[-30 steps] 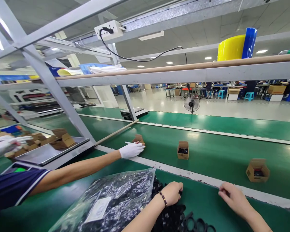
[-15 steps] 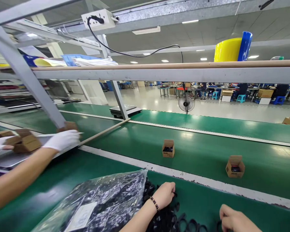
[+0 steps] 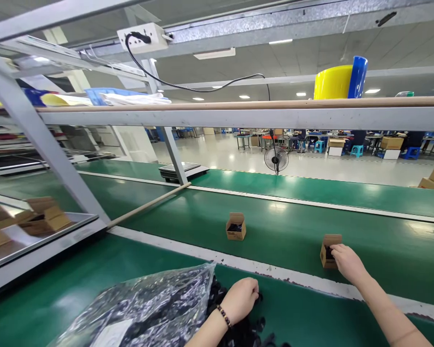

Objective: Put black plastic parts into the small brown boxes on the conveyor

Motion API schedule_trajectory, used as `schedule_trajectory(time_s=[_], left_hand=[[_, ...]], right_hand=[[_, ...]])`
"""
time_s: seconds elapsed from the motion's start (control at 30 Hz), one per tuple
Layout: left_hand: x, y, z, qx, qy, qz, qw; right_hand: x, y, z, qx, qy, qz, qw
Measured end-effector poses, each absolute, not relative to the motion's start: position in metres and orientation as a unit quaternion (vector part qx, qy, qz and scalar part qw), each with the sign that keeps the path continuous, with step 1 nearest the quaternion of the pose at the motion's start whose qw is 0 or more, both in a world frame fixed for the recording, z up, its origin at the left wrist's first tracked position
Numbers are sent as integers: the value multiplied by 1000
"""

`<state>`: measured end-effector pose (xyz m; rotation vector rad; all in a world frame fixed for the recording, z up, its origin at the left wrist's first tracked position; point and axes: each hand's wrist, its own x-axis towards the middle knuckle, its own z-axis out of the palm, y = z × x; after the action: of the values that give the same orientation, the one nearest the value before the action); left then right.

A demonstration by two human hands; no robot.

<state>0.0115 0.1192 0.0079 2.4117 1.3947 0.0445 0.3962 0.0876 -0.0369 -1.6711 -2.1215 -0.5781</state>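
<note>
My right hand (image 3: 347, 262) reaches out over the green conveyor belt (image 3: 296, 226) and its fingers are at the open top of a small brown cardboard box (image 3: 327, 250) with something black inside. A second open box (image 3: 236, 226) stands further left on the belt. My left hand (image 3: 240, 299), with a bead bracelet on the wrist, rests curled on a heap of black ring-shaped parts (image 3: 242, 327) that spills from a clear plastic bag (image 3: 148, 311) at the near edge of the bench.
A metal tray (image 3: 39, 236) with several folded brown boxes sits at the left behind a slanted grey frame post (image 3: 47, 144). A wooden rod (image 3: 148, 205) lies across the belt, a scale (image 3: 183, 169) beyond it. Overhead shelf holds yellow and blue rolls (image 3: 338, 82).
My right hand left the bench edge and reached forward to the nearer box on the belt. Both boxes travelled left. The co-worker's gloved hand and arm withdrew out of view.
</note>
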Motion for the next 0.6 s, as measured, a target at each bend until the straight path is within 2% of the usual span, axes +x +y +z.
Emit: schedule_trajectory(time_s=[0.23, 0.6], left_hand=[[33, 116, 34, 851, 473, 68, 217], [90, 124, 49, 842, 433, 180, 265]], right_hand=[[364, 106, -38, -573, -784, -178, 156], [325, 130, -45, -548, -801, -154, 184]])
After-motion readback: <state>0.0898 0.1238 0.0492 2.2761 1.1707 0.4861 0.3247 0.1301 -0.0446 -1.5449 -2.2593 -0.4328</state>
